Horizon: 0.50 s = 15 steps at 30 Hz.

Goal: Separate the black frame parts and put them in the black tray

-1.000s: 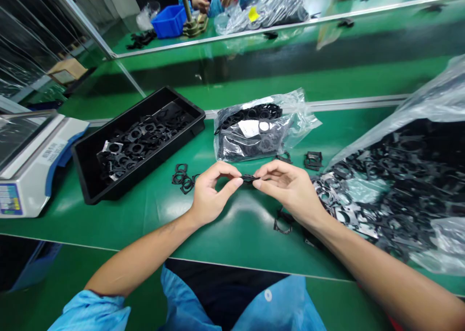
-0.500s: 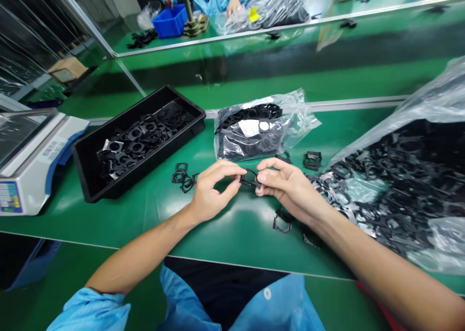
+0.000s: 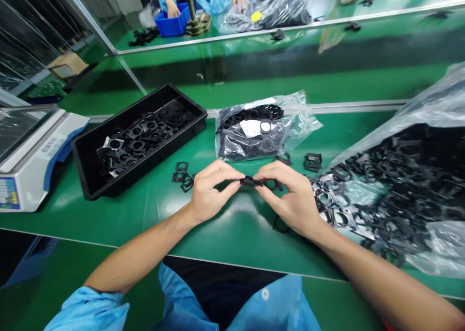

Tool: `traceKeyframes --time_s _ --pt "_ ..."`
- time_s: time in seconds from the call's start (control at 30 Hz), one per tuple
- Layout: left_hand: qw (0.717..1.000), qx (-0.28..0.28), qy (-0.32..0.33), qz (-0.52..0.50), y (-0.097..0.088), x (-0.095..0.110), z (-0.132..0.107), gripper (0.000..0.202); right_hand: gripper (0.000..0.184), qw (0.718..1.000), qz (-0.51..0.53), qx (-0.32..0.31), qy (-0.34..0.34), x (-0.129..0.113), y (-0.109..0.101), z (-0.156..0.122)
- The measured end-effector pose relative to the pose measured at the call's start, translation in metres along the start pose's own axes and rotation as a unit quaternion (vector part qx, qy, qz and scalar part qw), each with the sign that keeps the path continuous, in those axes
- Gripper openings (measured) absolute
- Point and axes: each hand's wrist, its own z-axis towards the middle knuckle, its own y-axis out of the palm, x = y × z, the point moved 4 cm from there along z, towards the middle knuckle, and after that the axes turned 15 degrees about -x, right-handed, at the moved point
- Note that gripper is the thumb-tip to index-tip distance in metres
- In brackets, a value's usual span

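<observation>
Between my two hands is a small black plastic ring frame (image 3: 250, 181), seen nearly edge-on above the green table (image 3: 225, 239). My left hand (image 3: 214, 190) pinches its left end between thumb and fingertips. The right end is pinched by my right hand (image 3: 290, 193). Loose black frames (image 3: 182, 176) lie to the left of my left hand. Another black frame (image 3: 313, 161) sits beyond my right hand, and one (image 3: 280, 224) is partly hidden under it.
A black tray (image 3: 145, 173) of similar parts stands at left, beside a scale (image 3: 39, 156). A sealed bag (image 3: 250, 137) of parts lies behind my hands. At right, a large open bag (image 3: 399, 185) spills black frames. Across the partition, a co-worker's hand (image 3: 173, 10) reaches into a blue bin (image 3: 172, 23).
The frame has turned from showing its ring to nearly edge-on. My right hand has shifted its grip to a thumb-and-finger pinch. The co-worker's hand has lowered into the blue bin.
</observation>
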Motion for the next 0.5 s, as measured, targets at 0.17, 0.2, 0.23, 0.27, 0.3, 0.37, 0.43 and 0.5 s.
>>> traceKeyframes --time_s 0.17,0.2,0.23,0.27,0.3,0.37,0.43,0.5 --pt "0.999 -0.035 0.023 -0.023 0.0028 0.0037 0.0011 0.005 0.013 0.999 -0.014 0.031 -0.003 0.0015 -0.0031 -0.0012" --pt "0.998 -0.044 0.028 -0.028 0.0033 0.0046 0.0015 0.005 0.014 0.999 -0.017 0.039 0.002 0.0021 -0.0038 -0.0015" --pt "0.998 -0.051 0.031 -0.032 0.0036 0.0054 0.0019 0.006 0.015 0.999 -0.02 0.046 0.006 0.0025 -0.0044 -0.0019" --pt "0.997 -0.056 0.033 -0.035 0.0036 0.0061 0.0021 0.007 0.015 0.998 -0.022 0.052 0.007 0.0026 -0.005 -0.0023" --pt "0.997 -0.057 0.035 -0.037 0.0035 0.0067 0.0021 0.008 0.015 0.998 -0.023 0.058 0.006 0.0024 -0.0055 -0.0026" --pt "0.997 -0.054 0.038 -0.038 0.0028 0.0078 0.0019 0.008 0.015 0.998 -0.026 0.065 0.0 0.0017 -0.006 -0.0029" --pt "0.997 -0.045 0.044 -0.034 0.0021 0.0087 0.0015 0.007 0.015 0.997 -0.029 0.066 -0.006 0.0013 -0.006 -0.0029" --pt "0.998 -0.04 0.048 -0.029 0.0018 0.0091 0.0013 0.007 0.016 0.997 -0.034 0.066 -0.008 0.0017 -0.0059 -0.0028"
